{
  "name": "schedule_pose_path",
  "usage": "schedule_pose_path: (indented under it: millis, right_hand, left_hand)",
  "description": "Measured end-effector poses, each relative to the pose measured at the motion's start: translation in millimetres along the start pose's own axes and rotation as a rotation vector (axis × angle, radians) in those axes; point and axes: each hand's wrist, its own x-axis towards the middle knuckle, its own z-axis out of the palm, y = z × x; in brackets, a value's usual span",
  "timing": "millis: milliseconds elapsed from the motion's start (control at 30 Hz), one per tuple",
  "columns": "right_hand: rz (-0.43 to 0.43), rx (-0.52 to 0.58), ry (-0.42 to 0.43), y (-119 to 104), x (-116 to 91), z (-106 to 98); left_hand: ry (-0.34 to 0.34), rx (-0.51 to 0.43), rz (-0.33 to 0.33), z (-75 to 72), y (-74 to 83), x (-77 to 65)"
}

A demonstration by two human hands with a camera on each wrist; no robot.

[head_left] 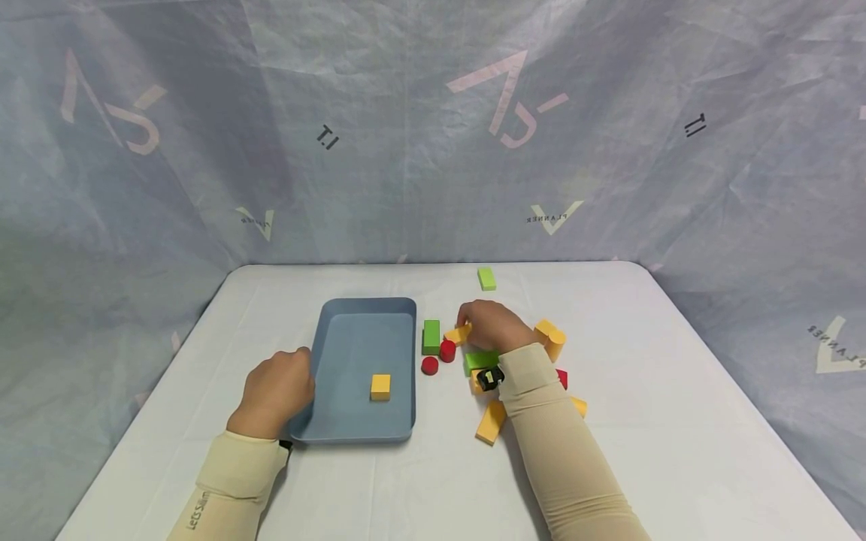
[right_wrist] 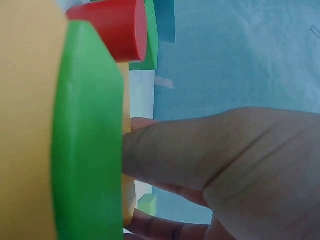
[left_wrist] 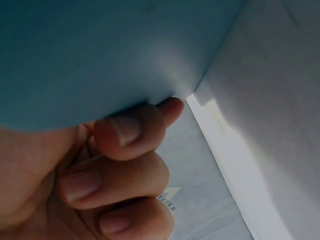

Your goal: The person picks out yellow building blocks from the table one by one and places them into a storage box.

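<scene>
The right hand [head_left: 497,325] pinches a yellow block [head_left: 458,334] between thumb and fingers, just above or on the worktop [head_left: 676,451]; which of the two cannot be told. The block's long axis runs mostly left to right, its left end slightly nearer and pointing toward the tray [head_left: 355,436], its right end hidden by the fingers. A red cylinder [head_left: 448,351] is just beside that left end, with a red disc [head_left: 429,366] near it. The left hand [head_left: 276,391] grips the left wall of the blue-grey tray, fingers curled at its edge. The tray's long axis runs near to far, and a yellow cube [head_left: 381,388] sits in its near right part. Just right of the tray, a green block [head_left: 431,337] has its long side near to far. More yellow, green and red pieces lie around the right wrist, partly covered by the sleeve, and a light green block [head_left: 486,279] lies by the far edge. The worktop is white with rounded far corners; behind it hangs a wrinkled grey-blue cloth [head_left: 406,150] printed with pale letters and small dark lettering.
</scene>
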Motion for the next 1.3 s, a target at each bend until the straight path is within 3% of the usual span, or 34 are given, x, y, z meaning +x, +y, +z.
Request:
schedule_pose_path:
  millis: [600, 1300]
  right_hand:
    - [-0.053, -0.063, 0.06, -3, -4, -8]
    - [-0.014, -0.015, 0.088, -18, -12, -19]
  left_hand:
    - [0.002, -0.004, 0.004, 1.0, -0.8, 0.1]
    - [0.02, 0.004, 0.011, 1.1, -0.9, 0.0]
